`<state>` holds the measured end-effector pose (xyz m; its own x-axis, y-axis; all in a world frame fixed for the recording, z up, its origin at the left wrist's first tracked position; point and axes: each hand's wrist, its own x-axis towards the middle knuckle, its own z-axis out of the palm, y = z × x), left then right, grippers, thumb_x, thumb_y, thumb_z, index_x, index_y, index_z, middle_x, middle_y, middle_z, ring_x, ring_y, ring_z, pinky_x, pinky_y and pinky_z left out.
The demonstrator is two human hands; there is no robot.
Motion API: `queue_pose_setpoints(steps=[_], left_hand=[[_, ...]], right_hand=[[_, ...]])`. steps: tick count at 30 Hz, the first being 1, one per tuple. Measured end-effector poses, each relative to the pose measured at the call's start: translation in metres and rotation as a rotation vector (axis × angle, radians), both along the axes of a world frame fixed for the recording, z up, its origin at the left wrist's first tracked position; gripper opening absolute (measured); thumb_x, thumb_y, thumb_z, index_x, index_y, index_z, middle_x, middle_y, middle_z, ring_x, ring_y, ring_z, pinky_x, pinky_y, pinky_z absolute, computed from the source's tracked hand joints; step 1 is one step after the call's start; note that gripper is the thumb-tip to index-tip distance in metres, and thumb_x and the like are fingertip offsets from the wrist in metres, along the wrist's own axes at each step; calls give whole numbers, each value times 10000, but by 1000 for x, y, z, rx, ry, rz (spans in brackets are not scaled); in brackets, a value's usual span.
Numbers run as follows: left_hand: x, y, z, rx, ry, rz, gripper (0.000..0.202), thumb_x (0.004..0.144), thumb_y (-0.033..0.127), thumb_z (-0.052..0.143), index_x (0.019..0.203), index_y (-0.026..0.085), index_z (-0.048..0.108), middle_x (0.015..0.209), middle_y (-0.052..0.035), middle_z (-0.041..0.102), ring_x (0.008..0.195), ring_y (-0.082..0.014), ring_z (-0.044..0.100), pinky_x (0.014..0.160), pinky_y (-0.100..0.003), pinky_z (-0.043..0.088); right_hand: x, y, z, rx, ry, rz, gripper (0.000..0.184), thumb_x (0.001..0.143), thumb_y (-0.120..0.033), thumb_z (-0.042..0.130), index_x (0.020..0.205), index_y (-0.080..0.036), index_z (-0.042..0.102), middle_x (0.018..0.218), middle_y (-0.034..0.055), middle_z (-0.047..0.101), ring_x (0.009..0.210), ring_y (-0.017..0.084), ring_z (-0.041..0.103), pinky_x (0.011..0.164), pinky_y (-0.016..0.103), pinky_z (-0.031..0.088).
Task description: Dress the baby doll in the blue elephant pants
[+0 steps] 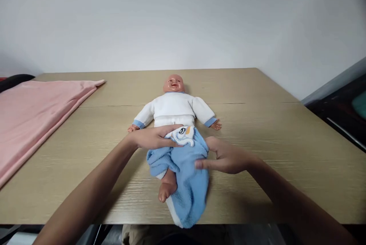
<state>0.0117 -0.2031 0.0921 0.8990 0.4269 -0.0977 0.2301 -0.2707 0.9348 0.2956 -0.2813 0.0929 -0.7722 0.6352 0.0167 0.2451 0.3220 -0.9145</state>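
A baby doll (174, 105) lies on its back on the table, head away from me, in a white top with blue cuffs. Blue fleece pants (190, 184) with an embroidered patch cover its legs. One bare foot (167, 191) sticks out of the bunched leg on the left; the other leg is hidden inside the cloth, which hangs slightly over the table's front edge. My left hand (156, 137) grips the waist of the pants by the patch, fingers partly hidden. On the right side of the pants, my right hand (224, 156) pinches the fabric between thumb and fingers.
A pink cloth (37, 119) lies spread on the left of the wooden table (271, 130), with a black object (20, 81) behind it. A pale wall (183, 20) rises behind. Dark items (340, 103) stand beyond the right edge.
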Motion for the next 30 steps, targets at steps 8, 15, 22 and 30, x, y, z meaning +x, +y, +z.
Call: queue_pose_setpoints(steps=[8,15,22,30], left_hand=[[-1,0,-13,-279,31,-260,493,802,527,966,1094,169,793,1042,-68,854,944,-261,795,914,-334,656],[-6,-4,-25,-273,-94,-127,531,936,482,862,1368,215,709,1315,-74,796,1226,-262,729,1103,-374,590],[-16,0,-36,-430,-106,-64,872,675,742,960,1313,192,735,1258,-106,812,1220,-353,742,1104,-454,587],[-9,-1,-37,-368,-132,-173,627,856,626,899,1267,171,763,1205,-114,838,1226,-324,759,1186,-461,557]], right_hand=[[-6,-5,-5,-281,29,45,590,952,-548,851,1386,-177,703,1146,47,767,995,202,694,922,308,589],[-9,-15,-1,-295,147,114,359,984,-461,813,1255,-227,793,1121,42,801,999,227,745,925,331,612],[-18,-19,-28,-346,232,-302,511,1034,-703,663,1166,-212,711,1011,40,717,984,218,679,992,374,601],[-17,-18,-23,-631,236,11,596,891,-751,807,1058,-198,660,785,0,660,606,136,585,598,262,517]])
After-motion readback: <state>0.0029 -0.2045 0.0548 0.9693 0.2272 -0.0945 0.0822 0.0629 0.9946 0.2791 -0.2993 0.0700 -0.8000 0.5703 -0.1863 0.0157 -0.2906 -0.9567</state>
